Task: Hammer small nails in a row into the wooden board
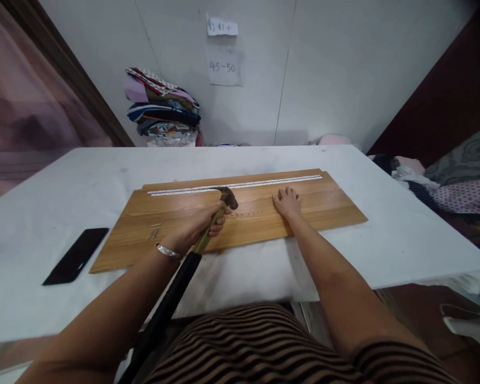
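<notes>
My left hand point(206, 221) is wrapped around the upper handle of a claw hammer point(229, 198), near its metal head. The hammer's long black grip slants down toward my body. Beneath the hammer lies a brown wood-grain board point(312, 210). My right hand point(288, 202) rests palm down on the board, right of the middle, with its fingers apart. Between the hands runs a row of small dark dots point(247, 214); whether they are nail heads or holes is too small to tell. Several loose nails point(154, 232) lie on the board's left part.
A white table point(400, 240) bears the board. White marked strips point(264, 182) run along the board's far side. A black phone point(77, 256) lies left of the board. Folded cloths point(164, 106) are stacked behind the table, against a wall with paper notes point(226, 68).
</notes>
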Demonstrator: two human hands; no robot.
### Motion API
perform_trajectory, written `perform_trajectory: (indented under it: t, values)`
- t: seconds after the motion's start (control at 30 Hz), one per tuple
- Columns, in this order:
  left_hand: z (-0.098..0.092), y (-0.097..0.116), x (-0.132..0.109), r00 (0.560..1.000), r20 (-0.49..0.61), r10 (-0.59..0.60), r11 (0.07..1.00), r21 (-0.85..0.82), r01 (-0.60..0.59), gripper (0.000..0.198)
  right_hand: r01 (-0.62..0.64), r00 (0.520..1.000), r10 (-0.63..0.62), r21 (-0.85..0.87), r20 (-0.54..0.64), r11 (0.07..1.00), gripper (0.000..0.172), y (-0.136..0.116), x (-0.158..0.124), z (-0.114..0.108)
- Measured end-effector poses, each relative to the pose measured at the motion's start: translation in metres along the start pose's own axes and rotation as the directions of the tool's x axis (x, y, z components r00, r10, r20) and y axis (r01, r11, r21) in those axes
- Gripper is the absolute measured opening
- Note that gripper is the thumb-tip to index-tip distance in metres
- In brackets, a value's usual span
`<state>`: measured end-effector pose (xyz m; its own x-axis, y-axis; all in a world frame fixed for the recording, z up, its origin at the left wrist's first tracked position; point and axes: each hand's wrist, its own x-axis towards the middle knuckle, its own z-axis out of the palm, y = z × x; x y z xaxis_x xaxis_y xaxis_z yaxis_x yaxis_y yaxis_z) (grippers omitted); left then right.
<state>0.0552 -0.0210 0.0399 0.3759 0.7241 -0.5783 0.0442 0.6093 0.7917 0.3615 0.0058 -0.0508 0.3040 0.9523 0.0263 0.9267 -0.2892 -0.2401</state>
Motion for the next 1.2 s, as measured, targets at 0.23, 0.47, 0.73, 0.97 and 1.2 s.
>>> perform_trajectory:
  t: [0.23,0.47,0.73,0.97,1.2]
  values:
    - [-0.002,-0.008,-0.003,0.998,0.027,0.053,0.996,0.074,-0.055,0.035,-0.005,1.0,0.005,-0.004,0.002,1.0,0.053,0.0,0.001,0.0]
    - [-0.01,-0.012,-0.003,0.995,-0.008,0.097,0.989,0.115,-0.095,0.035,-0.005,1.0,0.005,-0.005,0.0,1.0,0.051,0.002,0.003,0.002]
    - [-0.007,-0.015,-0.006,0.996,0.0,0.092,0.991,0.094,-0.091,0.034,-0.001,1.0,0.001,-0.01,0.002,1.0,0.051,0.002,0.003,0.002]
    - [0.009,-0.017,-0.008,0.997,-0.038,0.062,0.992,0.116,-0.057,0.034,-0.003,1.0,0.003,-0.023,-0.008,1.0,0.05,0.002,0.003,0.002]
    - [0.006,-0.019,0.0,0.998,0.007,0.066,0.994,0.088,-0.066,0.034,-0.006,1.0,0.006,-0.013,-0.003,1.0,0.048,0.001,0.002,-0.001]
